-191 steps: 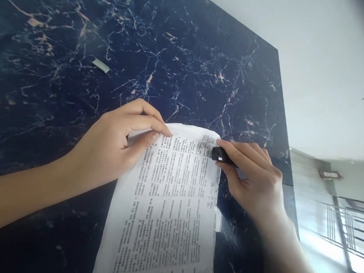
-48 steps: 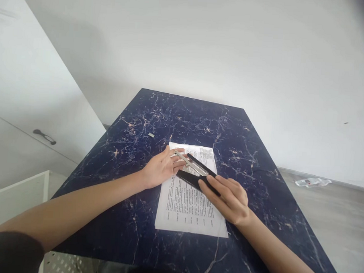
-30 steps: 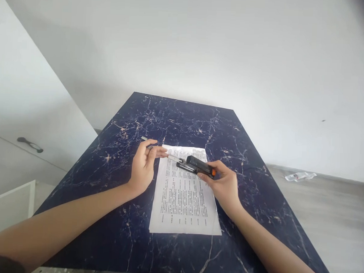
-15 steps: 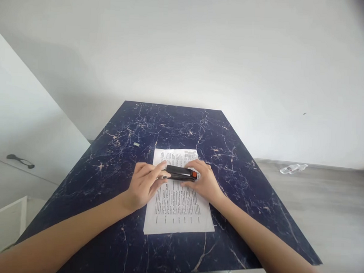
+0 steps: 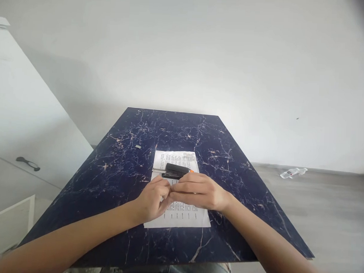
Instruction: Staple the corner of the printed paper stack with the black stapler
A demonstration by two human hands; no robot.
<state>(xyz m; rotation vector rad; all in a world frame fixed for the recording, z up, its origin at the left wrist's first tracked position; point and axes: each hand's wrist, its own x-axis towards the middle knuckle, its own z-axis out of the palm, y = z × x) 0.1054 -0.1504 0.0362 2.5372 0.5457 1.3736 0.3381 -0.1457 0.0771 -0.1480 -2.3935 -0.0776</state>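
Note:
A black stapler with an orange-red end lies across a printed sheet of paper. A thin metal rod sticks out from the stapler's left end. Just in front of the stapler, my left hand is closed, thumb and fingers pinched together. My right hand reaches over from the right, its fingers bent and closed, with the tips meeting those of my left hand. It covers part of the stapler's right end. Whatever is between the fingertips is hidden.
The dark blue marbled table stands against a pale wall. A small light scrap lies on its left half. At left is a white cabinet with a dark handle. A clear plastic bottle lies on the floor at right.
Both hands have come off the stapler's ends and moved nearer to me, and their fingertips now meet. The stapler stays on the paper, its rod now in plain sight. The view has shifted slightly.

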